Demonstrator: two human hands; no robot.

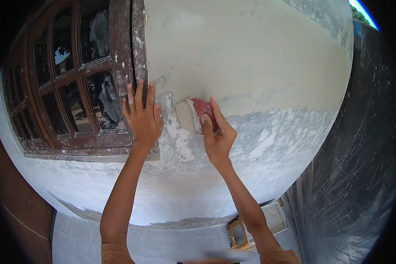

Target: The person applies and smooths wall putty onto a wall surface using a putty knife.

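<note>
My right hand [220, 138] grips a red putty spreader [203, 109], thumb in front and fingers mostly behind it. White and beige putty coats the spreader's left side, which lies against or very close to the wall. My left hand [143, 121] is spread, fingers pointing up, over the wooden window frame [139, 53] and the wall edge beside it. Smooth beige putty [251, 57] covers the upper wall. Below it the wall surface [259, 134] is rough, patchy grey and white, including a strip between my hands.
A brown window [81, 70] with smeared panes and white splashes is at the left. Dark plastic sheeting [356, 145] hangs at the right. On the floor below stand a yellow-brown stool-like object [230, 229] and a pale flat panel or tray [275, 218].
</note>
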